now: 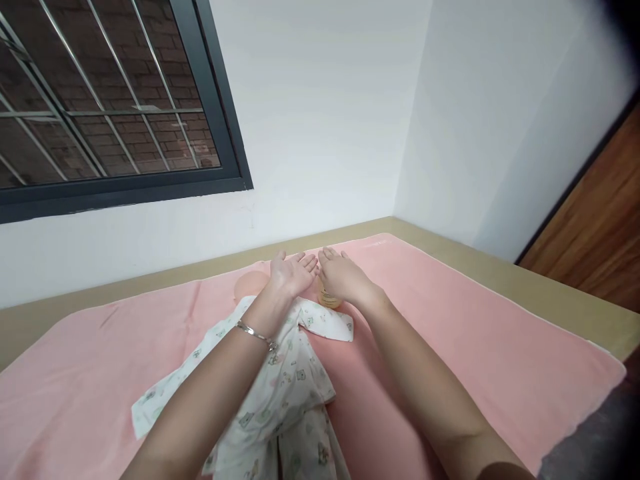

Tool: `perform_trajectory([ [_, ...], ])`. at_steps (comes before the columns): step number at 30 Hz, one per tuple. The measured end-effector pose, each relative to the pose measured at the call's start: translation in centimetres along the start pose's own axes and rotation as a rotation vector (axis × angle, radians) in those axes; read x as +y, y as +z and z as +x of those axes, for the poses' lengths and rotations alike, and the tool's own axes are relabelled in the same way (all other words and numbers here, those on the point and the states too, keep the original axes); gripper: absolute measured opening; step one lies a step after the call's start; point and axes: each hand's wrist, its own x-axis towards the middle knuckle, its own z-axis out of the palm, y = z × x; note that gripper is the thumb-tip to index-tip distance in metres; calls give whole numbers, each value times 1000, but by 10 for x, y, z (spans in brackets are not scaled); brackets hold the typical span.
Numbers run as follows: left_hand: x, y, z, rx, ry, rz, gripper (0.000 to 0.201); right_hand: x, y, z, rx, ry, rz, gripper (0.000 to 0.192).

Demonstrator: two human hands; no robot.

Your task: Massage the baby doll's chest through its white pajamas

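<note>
My left hand (293, 273) is turned palm up, fingers stretched out and slightly spread, with nothing in it. Close beside it, my right hand (343, 275) shows its back, its fingers extended toward the left hand's fingertips. Partly hidden under the right hand is a yellowish container with dark print (329, 299); I cannot tell whether the hand touches it. A pale pink round object (250, 285) lies left of my left hand. Below my arms, a white patterned baby outfit (290, 373) with long sleeves is spread out, partly covered by my left forearm.
A pink sheet (450, 347) covers most of the tan surface (435, 240) beneath. White walls meet at the far corner. A dark-framed window (235, 175) with metal bars is at upper left, and a brown wooden panel (595, 220) stands at right.
</note>
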Motion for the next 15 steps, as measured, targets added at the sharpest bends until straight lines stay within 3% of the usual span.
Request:
perform_trajectory([
  [9, -9, -2, 12, -13, -5, -63, 69, 2, 1, 2, 41, -21, -12, 45],
  [15, -3, -4, -1, -6, -13, -62, 67, -3, 8, 2, 74, 15, -10, 47],
])
